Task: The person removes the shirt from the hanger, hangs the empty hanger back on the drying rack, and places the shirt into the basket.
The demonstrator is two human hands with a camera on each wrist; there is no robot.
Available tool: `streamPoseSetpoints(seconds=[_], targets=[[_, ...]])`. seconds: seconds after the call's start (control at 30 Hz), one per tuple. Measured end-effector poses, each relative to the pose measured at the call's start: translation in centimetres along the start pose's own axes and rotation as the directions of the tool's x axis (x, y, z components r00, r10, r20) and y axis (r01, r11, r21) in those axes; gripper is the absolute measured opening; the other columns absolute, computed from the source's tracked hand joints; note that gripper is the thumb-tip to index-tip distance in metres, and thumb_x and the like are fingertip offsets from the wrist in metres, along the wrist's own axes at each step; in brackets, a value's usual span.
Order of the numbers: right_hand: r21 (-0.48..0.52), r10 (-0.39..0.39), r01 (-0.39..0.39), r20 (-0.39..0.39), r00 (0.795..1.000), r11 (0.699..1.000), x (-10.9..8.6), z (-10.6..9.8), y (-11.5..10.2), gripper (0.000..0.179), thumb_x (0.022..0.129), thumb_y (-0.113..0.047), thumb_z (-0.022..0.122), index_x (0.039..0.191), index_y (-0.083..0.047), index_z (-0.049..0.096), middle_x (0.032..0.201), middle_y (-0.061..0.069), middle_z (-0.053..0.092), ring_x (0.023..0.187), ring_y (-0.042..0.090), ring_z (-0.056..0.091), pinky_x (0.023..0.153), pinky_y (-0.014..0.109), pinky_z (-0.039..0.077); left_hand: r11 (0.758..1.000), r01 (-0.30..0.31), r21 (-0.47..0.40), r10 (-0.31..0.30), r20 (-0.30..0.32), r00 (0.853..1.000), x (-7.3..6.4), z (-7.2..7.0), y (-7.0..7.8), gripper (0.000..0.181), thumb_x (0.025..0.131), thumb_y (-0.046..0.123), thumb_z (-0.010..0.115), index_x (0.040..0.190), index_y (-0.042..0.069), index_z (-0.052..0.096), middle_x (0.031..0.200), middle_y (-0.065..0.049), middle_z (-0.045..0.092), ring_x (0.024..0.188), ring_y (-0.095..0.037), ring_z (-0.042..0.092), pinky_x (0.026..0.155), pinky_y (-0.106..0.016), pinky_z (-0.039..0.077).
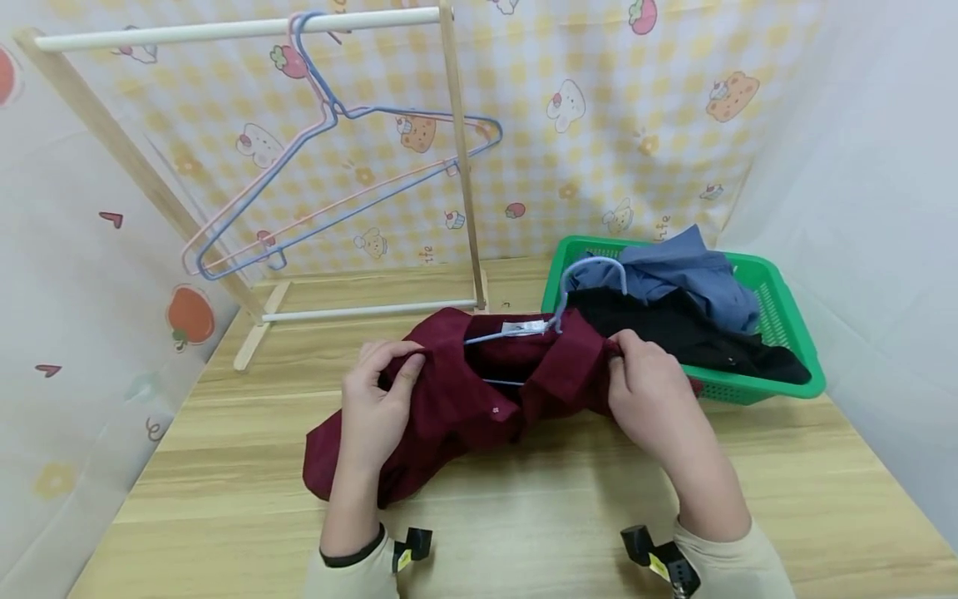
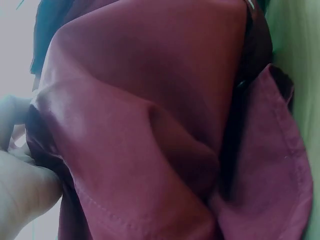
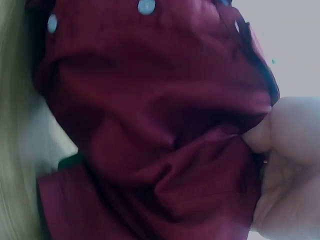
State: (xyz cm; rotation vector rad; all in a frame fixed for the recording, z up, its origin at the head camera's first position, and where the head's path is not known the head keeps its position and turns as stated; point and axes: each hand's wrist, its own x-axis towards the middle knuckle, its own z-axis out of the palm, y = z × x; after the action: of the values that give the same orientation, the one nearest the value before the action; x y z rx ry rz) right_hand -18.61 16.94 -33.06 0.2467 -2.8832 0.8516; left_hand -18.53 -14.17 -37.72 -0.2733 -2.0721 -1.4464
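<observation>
A dark red shirt [image 1: 449, 408] with a collar hangs between the two hands above the table. Inside its neck sits a pale blue hanger [image 1: 594, 261], whose hook sticks up past the collar. My left hand [image 1: 380, 403] pinches the shirt's left shoulder between thumb and fingers. At the opposite shoulder, my right hand [image 1: 649, 391] grips the cloth. Red fabric [image 2: 130, 130] fills most of the left wrist view, with the thumb at its edge. Several white buttons [image 3: 146, 6] show on the shirt in the right wrist view. The hanger's arms are mostly hidden by the cloth.
A wooden rack [image 1: 456, 125] with a white rail stands at the back left. Over the rail hang a pink hanger [image 1: 258, 179] and a blue hanger [image 1: 279, 170]. Behind the right hand, a green basket [image 1: 812, 353] contains blue cloth [image 1: 696, 279] and black cloth [image 1: 674, 337].
</observation>
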Motion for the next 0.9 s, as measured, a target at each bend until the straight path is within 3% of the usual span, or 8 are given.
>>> streamPoseSetpoints(seconds=[0.2, 0.33, 0.43, 0.5, 0.6, 0.67, 0.77, 0.9], targets=[[0.141, -0.05, 0.052, -0.018, 0.999, 0.989, -0.2, 0.7, -1.4, 0.026, 0.106, -0.009, 0.048, 0.126, -0.001, 0.063, 0.119, 0.017, 0.07, 0.105, 0.033, 0.063, 0.095, 0.055, 0.055, 0.999, 0.051, 0.005, -0.051, 0.035, 0.998, -0.5, 0.6, -0.1, 0.004, 0.096, 0.003, 0.075, 0.099, 0.004, 0.079, 0.098, -0.012, 0.075, 0.096, -0.007, 0.057, 0.086, -0.016, 0.046], [0.275, -0.188, 0.198, -0.064, 0.98, 0.941, -0.5, 0.4, -0.9, 0.032, 0.105, -0.003, 0.051, 0.132, -0.009, 0.066, 0.133, 0.006, 0.067, 0.115, 0.023, 0.061, 0.1, 0.033, 0.053, 0.994, 0.109, 0.002, -0.109, 0.003, 0.994, -0.3, 0.1, -0.1, 0.005, 0.096, 0.002, 0.075, 0.098, 0.004, 0.079, 0.096, -0.006, 0.073, 0.095, -0.005, 0.058, 0.084, -0.015, 0.046], [0.268, -0.298, 0.318, -0.113, 0.948, 0.909, -0.5, -0.3, -0.1, 0.036, 0.104, 0.007, 0.053, 0.129, -0.011, 0.071, 0.132, 0.003, 0.07, 0.114, 0.018, 0.064, 0.096, 0.015, 0.049, 0.992, 0.128, -0.008, -0.128, -0.03, 0.991, -0.1, -0.7, 0.0, 0.006, 0.096, 0.0, 0.074, 0.096, 0.004, 0.079, 0.093, 0.004, 0.07, 0.093, -0.005, 0.058, 0.081, -0.016, 0.046], [0.196, -0.317, 0.336, -0.123, 0.94, 0.921, -0.5, -0.8, 0.3, 0.033, 0.104, 0.005, 0.057, 0.127, -0.011, 0.074, 0.129, 0.004, 0.073, 0.113, 0.019, 0.068, 0.095, 0.018, 0.052, 0.993, 0.118, -0.019, -0.119, -0.05, 0.992, 0.0, -1.4, 0.2, 0.007, 0.096, -0.002, 0.073, 0.094, 0.002, 0.078, 0.091, 0.01, 0.068, 0.091, -0.006, 0.057, 0.079, -0.017, 0.045], [0.097, -0.213, 0.217, -0.052, 0.976, 0.971, -0.6, -1.7, 0.8, 0.018, 0.109, -0.019, 0.061, 0.117, -0.015, 0.077, 0.106, 0.003, 0.077, 0.095, 0.02, 0.069, 0.082, 0.032, 0.056, 0.993, 0.109, -0.048, -0.112, -0.075, 0.991, 0.1, -2.2, 0.7, 0.007, 0.097, -0.004, 0.071, 0.093, -0.003, 0.076, 0.088, 0.014, 0.066, 0.089, -0.008, 0.054, 0.075, -0.018, 0.045], [0.042, -0.114, 0.114, 0.004, 0.993, 0.993, -0.5, -2.1, 1.2, 0.027, 0.11, -0.037, 0.058, 0.106, -0.018, 0.076, 0.088, 0.001, 0.073, 0.085, 0.02, 0.064, 0.074, 0.037, 0.052, 0.99, 0.119, -0.073, -0.126, -0.097, 0.987, 0.2, -2.6, 1.0, 0.006, 0.097, -0.006, 0.07, 0.094, -0.006, 0.075, 0.087, 0.015, 0.065, 0.087, -0.009, 0.054, 0.073, -0.018, 0.045], [0.004, 0.003, -0.003, 0.037, 0.999, 1.0, -0.5, -2.1, 1.8, 0.045, 0.111, -0.053, 0.05, 0.087, -0.018, 0.068, 0.069, -0.001, 0.057, 0.075, 0.019, 0.055, 0.066, 0.033, 0.043, 0.982, 0.156, -0.105, -0.168, -0.115, 0.979, 0.3, -2.9, 1.4, 0.006, 0.097, -0.005, 0.07, 0.095, -0.008, 0.074, 0.085, 0.014, 0.065, 0.086, -0.008, 0.055, 0.072, -0.018, 0.046], [0.083, 0.047, -0.046, -0.008, 0.999, 0.995, -0.4, -1.6, 2.1, 0.048, 0.11, -0.055, 0.049, 0.084, -0.018, 0.066, 0.072, 0.002, 0.058, 0.078, 0.022, 0.054, 0.065, 0.032, 0.042, 0.959, 0.23, -0.168, -0.25, -0.11, 0.962, 0.2, -2.9, 1.6, 0.007, 0.098, -0.004, 0.069, 0.093, -0.004, 0.075, 0.083, 0.011, 0.067, 0.081, -0.006, 0.058, 0.069, -0.017, 0.048]])
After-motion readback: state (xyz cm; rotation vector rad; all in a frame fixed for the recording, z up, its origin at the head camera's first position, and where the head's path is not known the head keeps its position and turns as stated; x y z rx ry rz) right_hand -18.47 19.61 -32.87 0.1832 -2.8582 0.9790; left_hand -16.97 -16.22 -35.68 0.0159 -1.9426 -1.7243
